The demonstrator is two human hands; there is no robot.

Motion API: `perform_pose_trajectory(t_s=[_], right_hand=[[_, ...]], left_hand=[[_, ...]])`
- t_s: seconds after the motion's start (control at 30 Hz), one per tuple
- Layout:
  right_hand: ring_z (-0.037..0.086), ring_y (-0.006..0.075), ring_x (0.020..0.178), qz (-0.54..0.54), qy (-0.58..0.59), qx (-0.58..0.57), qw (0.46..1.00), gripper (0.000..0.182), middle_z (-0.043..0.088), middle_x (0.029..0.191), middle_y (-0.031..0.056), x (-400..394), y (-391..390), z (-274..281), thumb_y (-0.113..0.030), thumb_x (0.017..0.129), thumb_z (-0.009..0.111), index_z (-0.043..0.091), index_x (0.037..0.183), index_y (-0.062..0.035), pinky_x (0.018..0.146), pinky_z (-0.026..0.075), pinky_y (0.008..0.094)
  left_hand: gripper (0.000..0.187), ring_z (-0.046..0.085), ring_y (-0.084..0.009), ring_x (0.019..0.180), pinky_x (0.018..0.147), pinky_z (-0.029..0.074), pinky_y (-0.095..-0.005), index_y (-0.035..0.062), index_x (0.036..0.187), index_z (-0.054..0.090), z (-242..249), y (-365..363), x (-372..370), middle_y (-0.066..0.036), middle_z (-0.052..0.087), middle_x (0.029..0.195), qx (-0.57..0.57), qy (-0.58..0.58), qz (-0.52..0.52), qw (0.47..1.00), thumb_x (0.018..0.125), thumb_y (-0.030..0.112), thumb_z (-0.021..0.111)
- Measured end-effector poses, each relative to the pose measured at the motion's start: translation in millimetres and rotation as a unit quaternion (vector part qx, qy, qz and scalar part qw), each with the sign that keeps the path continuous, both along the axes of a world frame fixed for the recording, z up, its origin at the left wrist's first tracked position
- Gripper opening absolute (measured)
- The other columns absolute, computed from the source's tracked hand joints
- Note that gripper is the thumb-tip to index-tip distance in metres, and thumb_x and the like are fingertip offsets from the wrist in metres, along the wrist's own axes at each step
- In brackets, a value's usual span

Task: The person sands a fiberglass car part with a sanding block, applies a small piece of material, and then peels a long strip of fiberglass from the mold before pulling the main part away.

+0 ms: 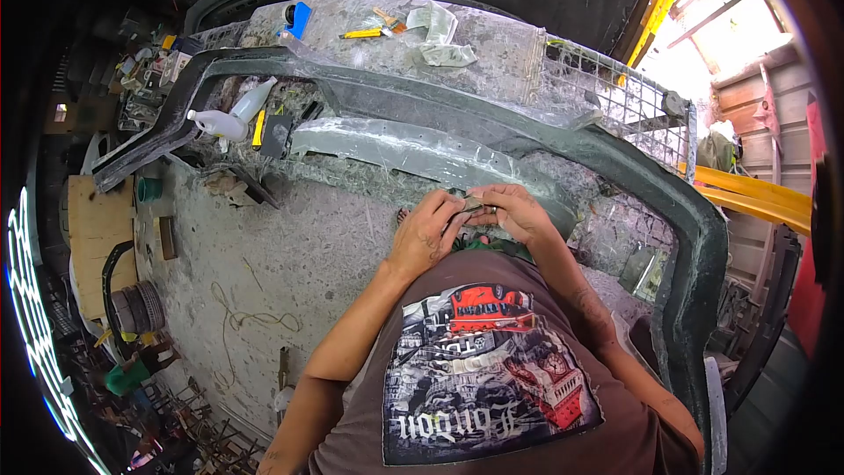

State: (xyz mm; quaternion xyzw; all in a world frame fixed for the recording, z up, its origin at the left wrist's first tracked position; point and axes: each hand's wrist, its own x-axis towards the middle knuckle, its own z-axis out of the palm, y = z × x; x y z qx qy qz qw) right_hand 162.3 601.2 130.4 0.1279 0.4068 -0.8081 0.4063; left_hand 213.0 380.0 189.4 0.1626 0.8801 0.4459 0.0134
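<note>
Both hands meet in front of my shirt, near the edge of the dusty workbench. My left hand [428, 233] has its fingers bent inward and closed on a small item. Opposite it, my right hand [512, 214] pinches at the same small item, whose details are too small to make out. Just beyond the hands lies a grey curved panel [404, 148]. A long dark bumper-like frame [422, 92] arches around the bench and down the right side.
On the bench are a blue tool [300, 19], a yellow cutter [362, 33], a crumpled cloth [444, 51], a white bottle [218, 124] and a yellow knife [258, 130]. A wire mesh [615, 97] is at the right. Cord [230, 317] lies on the floor, left of tyres [139, 307] no further.
</note>
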Motion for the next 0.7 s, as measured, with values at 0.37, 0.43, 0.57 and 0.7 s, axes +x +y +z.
perform_pose_trajectory(t_s=[0.37,0.43,0.57,0.7], right_hand=[[0.07,0.0135,0.098,-0.057,0.19,0.042,0.979,0.031,0.073,0.108,0.0071,20.2,-12.9,1.6,-0.006,0.098,0.076,0.069,0.125,0.006,0.087,0.057,0.0282],[0.068,0.0114,0.098,-0.071,0.197,0.039,0.977,0.03,0.073,0.107,0.006,20.6,-14.5,1.5,-0.006,0.097,0.076,0.07,0.124,0.0055,0.085,0.055,0.0267],[0.067,0.0115,0.097,-0.067,0.221,0.058,0.971,0.027,0.073,0.108,0.0058,17.8,-6.9,3.0,-0.004,0.095,0.076,0.071,0.12,0.0048,0.086,0.054,0.0274],[0.067,0.0113,0.1,-0.029,0.234,0.079,0.969,0.028,0.072,0.109,0.005,13.6,-4.4,-2.1,-0.004,0.096,0.076,0.072,0.121,0.005,0.088,0.054,0.0268]], left_hand=[[0.019,0.07,-0.0297,0.087,0.076,0.054,-0.0354,-0.0026,0.111,0.072,1.5,-0.1,-0.4,-0.016,0.069,0.099,0.126,-0.022,0.064,0.99,0.093,0.001,0.074],[0.019,0.07,-0.0301,0.089,0.078,0.054,-0.0357,-0.0027,0.111,0.072,3.7,0.4,-0.8,-0.016,0.069,0.1,0.126,-0.025,0.066,0.989,0.092,0.002,0.075],[0.021,0.066,-0.0158,0.087,0.073,0.052,-0.0288,-0.0009,0.113,0.074,2.0,1.2,-1.1,-0.01,0.069,0.102,0.151,-0.032,0.063,0.986,0.092,0.003,0.077],[0.027,0.07,-0.0227,0.094,0.085,0.054,-0.0333,-0.001,0.114,0.075,-13.5,-0.8,9.2,-0.011,0.072,0.107,0.228,-0.152,0.113,0.955,0.089,0.008,0.081]])
